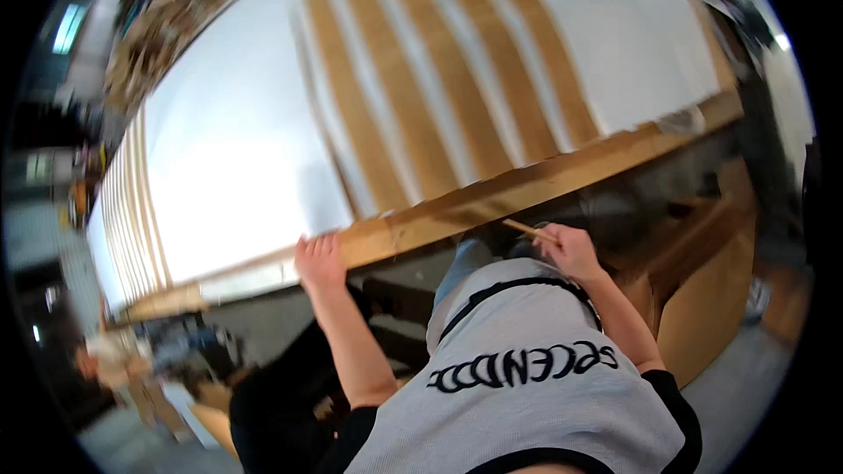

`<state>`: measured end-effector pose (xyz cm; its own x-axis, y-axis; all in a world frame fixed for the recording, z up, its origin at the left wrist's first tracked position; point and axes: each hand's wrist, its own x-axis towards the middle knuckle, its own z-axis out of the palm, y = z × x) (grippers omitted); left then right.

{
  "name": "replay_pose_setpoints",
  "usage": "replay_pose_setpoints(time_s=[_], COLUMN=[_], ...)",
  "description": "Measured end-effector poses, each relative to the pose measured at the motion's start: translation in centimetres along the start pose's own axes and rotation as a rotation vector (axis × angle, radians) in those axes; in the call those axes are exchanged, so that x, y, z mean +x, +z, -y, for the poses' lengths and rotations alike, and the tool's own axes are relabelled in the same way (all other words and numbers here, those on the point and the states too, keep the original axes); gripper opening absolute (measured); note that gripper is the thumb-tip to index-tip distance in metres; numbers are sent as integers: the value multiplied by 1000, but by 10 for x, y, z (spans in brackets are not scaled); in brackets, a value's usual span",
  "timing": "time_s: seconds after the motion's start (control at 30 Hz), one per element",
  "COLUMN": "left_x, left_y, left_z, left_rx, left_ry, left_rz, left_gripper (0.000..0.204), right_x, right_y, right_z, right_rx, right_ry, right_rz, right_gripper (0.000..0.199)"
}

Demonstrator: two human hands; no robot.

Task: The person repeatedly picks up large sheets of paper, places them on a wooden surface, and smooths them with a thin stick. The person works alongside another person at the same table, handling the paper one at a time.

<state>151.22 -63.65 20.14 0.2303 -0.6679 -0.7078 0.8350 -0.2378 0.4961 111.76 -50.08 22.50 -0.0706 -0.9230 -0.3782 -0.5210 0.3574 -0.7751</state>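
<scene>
A long table (527, 189) with a wooden edge runs across in front of me, slanting up to the right. White sheeting (228, 149) covers its top, and wide brown strips (439, 61) lie across the sheeting side by side. My left hand (321, 265) rests on the near edge, its fingers laid over the rim of the sheeting with nothing visible in them. Close to my body, to the right, my right hand (569, 252) is closed around a thin brown stick (527, 229). The stick points left toward the table edge, apart from the sheeting.
An opened cardboard box (707, 290) stands at the right below the table. Crumpled brown paper (167, 22) is heaped beyond the far left side. Narrower brown strips (136, 202) cross the table's left end. A blurred person (114, 360) is at the lower left.
</scene>
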Motion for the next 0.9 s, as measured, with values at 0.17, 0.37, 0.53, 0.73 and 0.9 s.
replay_pose_setpoints(time_s=[0.17, 0.37, 0.53, 0.73, 0.9], left_x=[-41, -120, -169, -227, -243], left_y=[67, 188, 216, 230, 263], left_z=[56, 204, 351, 493, 591], left_rx=[632, 809, 1057, 1338, 1539], left_ry=[811, 763, 253, -207, -334], left_rz=[-132, 720, 1107, 1540, 1834], left_gripper=[41, 29, 20, 18, 18], right_x=[-20, -63, -119, -170, -166], right_y=[-25, -69, -116, -157, -172], right_z=[-60, -128, -188, -255, -312], right_rx=[-138, -104, -50, 101, 139], right_ry=[-107, 126, 438, 634, 667], right_rz=[-187, -424, -525, -850, -1034], right_gripper=[16, 38, 30, 26, 22])
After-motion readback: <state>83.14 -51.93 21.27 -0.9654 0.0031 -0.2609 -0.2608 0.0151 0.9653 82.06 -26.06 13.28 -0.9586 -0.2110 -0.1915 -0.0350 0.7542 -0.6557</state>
